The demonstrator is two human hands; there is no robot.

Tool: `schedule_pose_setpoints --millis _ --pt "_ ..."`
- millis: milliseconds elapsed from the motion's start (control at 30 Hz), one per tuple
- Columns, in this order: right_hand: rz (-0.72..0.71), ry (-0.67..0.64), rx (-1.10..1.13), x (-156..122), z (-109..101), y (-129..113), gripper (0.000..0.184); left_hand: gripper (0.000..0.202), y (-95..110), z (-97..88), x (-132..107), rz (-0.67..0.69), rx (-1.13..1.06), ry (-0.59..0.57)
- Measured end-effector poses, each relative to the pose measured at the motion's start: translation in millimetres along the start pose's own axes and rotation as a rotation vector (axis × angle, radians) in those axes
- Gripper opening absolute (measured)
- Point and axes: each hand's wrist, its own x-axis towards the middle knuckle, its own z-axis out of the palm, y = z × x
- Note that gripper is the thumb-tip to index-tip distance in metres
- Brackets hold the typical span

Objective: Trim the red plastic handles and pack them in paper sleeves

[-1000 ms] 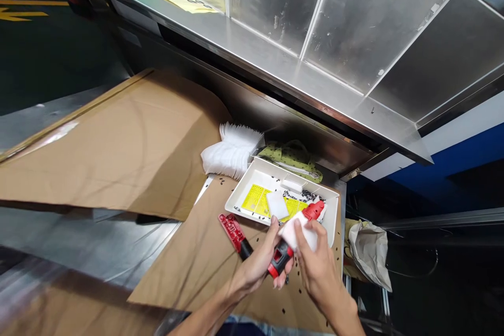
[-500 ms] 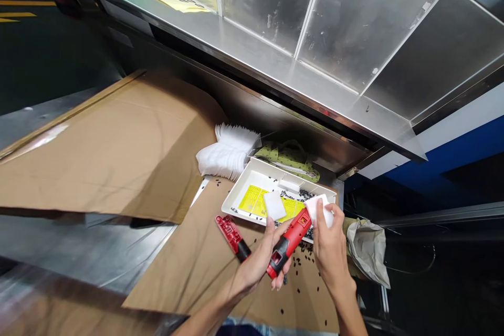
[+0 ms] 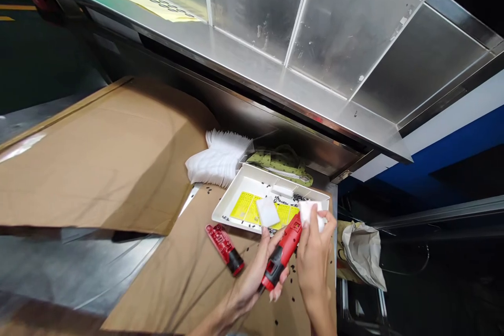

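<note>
Red power tool [image 3: 282, 254] tipped steeper since the earlier frame, wrapped in left hand [image 3: 252, 286] for bracing; white pad [image 3: 311, 215] pinched in right hand [image 3: 315, 268] against its nose, above white tray [image 3: 231, 193].

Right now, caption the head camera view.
Left hand grips a red tool, right hand holds a white pad.

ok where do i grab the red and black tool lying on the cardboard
Take the red and black tool by its black end, coming from the near side: that rounded end points toward you, clear of the white tray, while the red body lies flat on the cardboard sheet.
</note>
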Motion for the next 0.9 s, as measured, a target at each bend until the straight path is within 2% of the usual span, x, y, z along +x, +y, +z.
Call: schedule_pose_setpoints --millis 67,167,367,567,767,900 --pt "0.042 0.031 0.021 2.2 1.6 -2.2 0.056 0.121 -7.4 0.8 1.9 0.023 0.005 0.027" --pt "0.011 0.063 0.051 -1.9 0.2 -0.9 0.052 0.123 -16.6 -2.0 5.9 0.047 0.017 0.034" --pt "-0.162 0.079 -0.007 3.4 -8.7 14.4 0.047 0.121 -19.3 -15.1 12.1 0.097 0.124 0.017" --pt "-0.358 -0.042 -0.021 12.5 -23.9 28.5 0.048 0.116 -12.7 -18.4 7.9 0.077 0.271 -0.004" --pt "-0.462 -0.178 -0.049 19.8 -33.0 39.6 0.049 0.114 -3.4 -17.9 -0.3 0.084 0.443 0.125" --pt "-0.494 -0.224 -0.117 16.3 -35.3 47.4 0.055 0.102 5.3 -14.7 -5.4 0.032 0.437 0.018"
